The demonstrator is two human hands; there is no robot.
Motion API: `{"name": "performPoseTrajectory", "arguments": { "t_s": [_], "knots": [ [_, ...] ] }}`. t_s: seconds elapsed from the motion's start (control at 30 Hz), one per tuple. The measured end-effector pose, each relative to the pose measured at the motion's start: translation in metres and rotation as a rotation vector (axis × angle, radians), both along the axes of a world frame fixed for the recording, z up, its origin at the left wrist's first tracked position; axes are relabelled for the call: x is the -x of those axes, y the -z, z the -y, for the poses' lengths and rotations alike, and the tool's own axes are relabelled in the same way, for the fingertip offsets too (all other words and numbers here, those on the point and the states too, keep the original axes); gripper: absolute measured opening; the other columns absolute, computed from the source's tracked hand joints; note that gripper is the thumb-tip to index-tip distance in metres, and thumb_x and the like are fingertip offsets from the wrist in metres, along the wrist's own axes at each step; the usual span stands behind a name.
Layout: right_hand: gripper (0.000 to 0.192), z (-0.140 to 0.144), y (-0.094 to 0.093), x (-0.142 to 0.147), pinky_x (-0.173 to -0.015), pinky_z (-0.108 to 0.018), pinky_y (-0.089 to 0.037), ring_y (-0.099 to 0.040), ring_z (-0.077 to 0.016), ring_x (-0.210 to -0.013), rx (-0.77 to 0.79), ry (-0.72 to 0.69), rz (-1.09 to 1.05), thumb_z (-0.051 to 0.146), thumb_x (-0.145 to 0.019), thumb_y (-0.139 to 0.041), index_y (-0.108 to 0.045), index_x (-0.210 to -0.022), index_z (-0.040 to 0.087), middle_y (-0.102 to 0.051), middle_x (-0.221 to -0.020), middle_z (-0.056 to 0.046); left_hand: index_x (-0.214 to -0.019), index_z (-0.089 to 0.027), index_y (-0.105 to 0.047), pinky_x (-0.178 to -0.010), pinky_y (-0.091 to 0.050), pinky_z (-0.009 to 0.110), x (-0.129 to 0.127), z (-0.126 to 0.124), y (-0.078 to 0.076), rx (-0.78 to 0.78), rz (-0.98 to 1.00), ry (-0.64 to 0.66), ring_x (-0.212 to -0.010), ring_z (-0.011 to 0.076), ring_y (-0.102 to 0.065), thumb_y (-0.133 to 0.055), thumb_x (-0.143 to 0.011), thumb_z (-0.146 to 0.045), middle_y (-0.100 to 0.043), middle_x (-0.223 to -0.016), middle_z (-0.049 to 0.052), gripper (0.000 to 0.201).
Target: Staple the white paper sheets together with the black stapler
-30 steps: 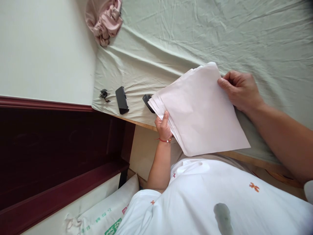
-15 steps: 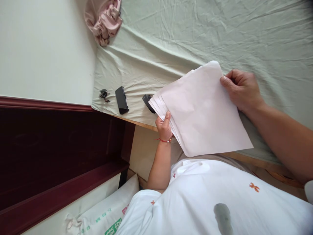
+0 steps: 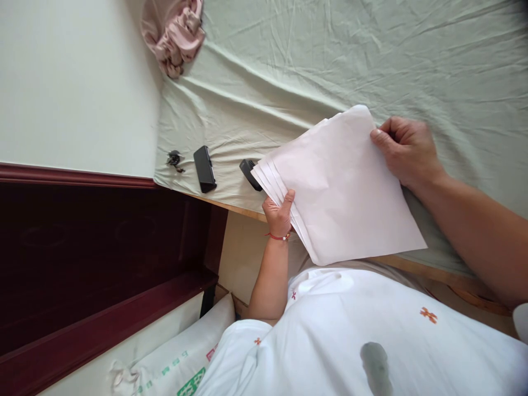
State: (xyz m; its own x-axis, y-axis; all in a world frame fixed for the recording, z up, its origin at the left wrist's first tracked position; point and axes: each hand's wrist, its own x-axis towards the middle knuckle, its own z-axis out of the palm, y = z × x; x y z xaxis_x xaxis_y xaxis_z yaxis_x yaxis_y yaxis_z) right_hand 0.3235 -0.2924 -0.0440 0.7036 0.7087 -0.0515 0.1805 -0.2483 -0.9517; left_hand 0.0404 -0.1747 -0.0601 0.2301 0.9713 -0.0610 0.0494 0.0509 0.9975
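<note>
Several white sheets of paper (image 3: 346,187) form a loose stack above the bed's edge, fanned out a little along the left side. My left hand (image 3: 279,213) grips that left edge, its thumb on top and its other fingers hidden beneath. At the upper right edge, my right hand (image 3: 406,148) pinches the paper between thumb and curled fingers. Just past the stack's left corner lies a black object (image 3: 249,174), partly covered by the sheets; I cannot make out its kind.
On the pale green bedsheet (image 3: 264,82) lie a black phone-like case (image 3: 205,169), a small dark tangled item (image 3: 175,159) and a bunched pink cloth (image 3: 177,38). A dark red wooden panel (image 3: 91,242) stands at left. A white printed sack (image 3: 177,352) rests below.
My left thumb has shifted slightly right, further over the sheets. The stack's left edges are fanned a touch wider. My right hand has barely moved.
</note>
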Motion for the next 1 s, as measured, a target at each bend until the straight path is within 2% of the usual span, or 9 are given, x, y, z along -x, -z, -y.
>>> {"name": "performPoseTrajectory", "arguments": {
  "t_s": [0.23,0.33,0.57,0.8,1.0],
  "knots": [
    [0.032,-0.001,-0.004,0.001,-0.068,-0.036,-0.031,-0.039,-0.0139,-0.066,0.014,-0.001,-0.004,0.015,-0.100,-0.069,-0.055,-0.072,0.022,-0.044,-0.065,0.003,-0.100,-0.020,-0.091,-0.108,-0.070,0.043,-0.003,0.001,-0.001,0.030,-0.008,-0.035,-0.112,0.0306,-0.087,-0.111,-0.065,-0.063,-0.091,-0.106,0.008,0.059],
    [0.034,-0.001,-0.007,0.002,-0.068,-0.036,-0.030,-0.038,-0.0139,-0.066,0.022,0.012,-0.024,0.013,-0.100,-0.069,-0.055,-0.071,0.023,-0.044,-0.066,0.004,-0.099,-0.020,-0.091,-0.107,-0.070,0.042,-0.003,0.000,0.000,0.021,-0.001,-0.032,-0.108,0.0292,-0.088,-0.110,-0.065,-0.062,-0.091,-0.106,0.007,0.057],
    [0.032,-0.001,-0.009,0.003,-0.067,-0.036,-0.029,-0.038,-0.0132,-0.067,0.040,0.010,-0.034,0.012,-0.099,-0.067,-0.055,-0.070,0.022,-0.046,-0.066,0.004,-0.101,-0.020,-0.092,-0.111,-0.069,0.044,-0.002,0.000,0.001,0.004,-0.036,-0.007,-0.116,0.0325,-0.088,-0.111,-0.065,-0.061,-0.092,-0.111,0.009,0.057],
    [0.027,-0.001,-0.010,0.004,-0.065,-0.034,-0.030,-0.040,-0.0136,-0.067,0.033,-0.007,-0.050,0.017,-0.098,-0.070,-0.060,-0.073,0.022,-0.050,-0.068,0.003,-0.101,-0.021,-0.092,-0.108,-0.069,0.042,-0.005,0.000,0.001,0.014,-0.021,-0.010,-0.112,0.0301,-0.088,-0.109,-0.066,-0.064,-0.092,-0.110,0.007,0.058],
    [0.022,0.000,-0.013,0.004,-0.066,-0.034,-0.033,-0.044,-0.0133,-0.068,0.069,-0.039,-0.070,0.015,-0.099,-0.074,-0.067,-0.079,0.022,-0.057,-0.072,0.002,-0.099,-0.023,-0.093,-0.100,-0.070,0.034,-0.011,0.002,-0.011,0.035,0.080,-0.104,-0.104,0.0249,-0.088,-0.114,-0.057,-0.058,-0.092,-0.106,0.004,0.059]
  ]
}}
